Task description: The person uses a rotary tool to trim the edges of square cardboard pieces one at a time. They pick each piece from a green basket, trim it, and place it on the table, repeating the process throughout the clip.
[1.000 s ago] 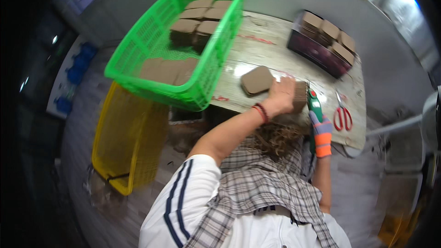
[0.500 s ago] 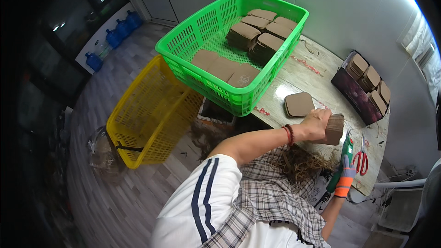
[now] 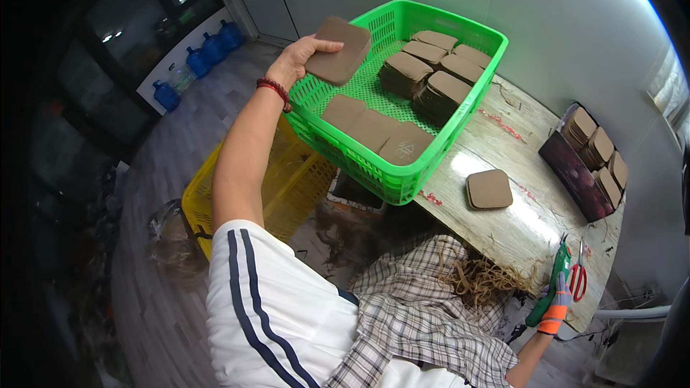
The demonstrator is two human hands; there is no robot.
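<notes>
My left hand [image 3: 293, 59], with a dark red bead bracelet at the wrist, grips a stack of brown rounded-square pads [image 3: 338, 52] over the left rim of the green crate [image 3: 381, 187]. Inside the crate, several pad stacks [image 3: 406, 65] stand toward the right and a front row of pads [image 3: 372, 129] lies along the near side. My right hand [image 3: 558, 302], in a grey and orange glove, is closed around a green handheld power cutter [image 3: 552, 282], its narrow metal tip pointing away from me. Red-handled scissors [image 3: 578, 280] lie just right of it.
A small pad stack [image 3: 489, 190] sits on the wooden table [image 3: 460, 165]. A dark box [image 3: 575, 172] of upright pads stands near the wall. Brown trimmings [image 3: 489, 280] cover my lap by the table edge. Left below is a yellow crate [image 3: 287, 208]; blue water bottles [image 3: 198, 61] line the far wall.
My left hand has carried the pad stack from the table, left and away from me, to above the green crate. My right hand still holds the cutter near the table's right end.
</notes>
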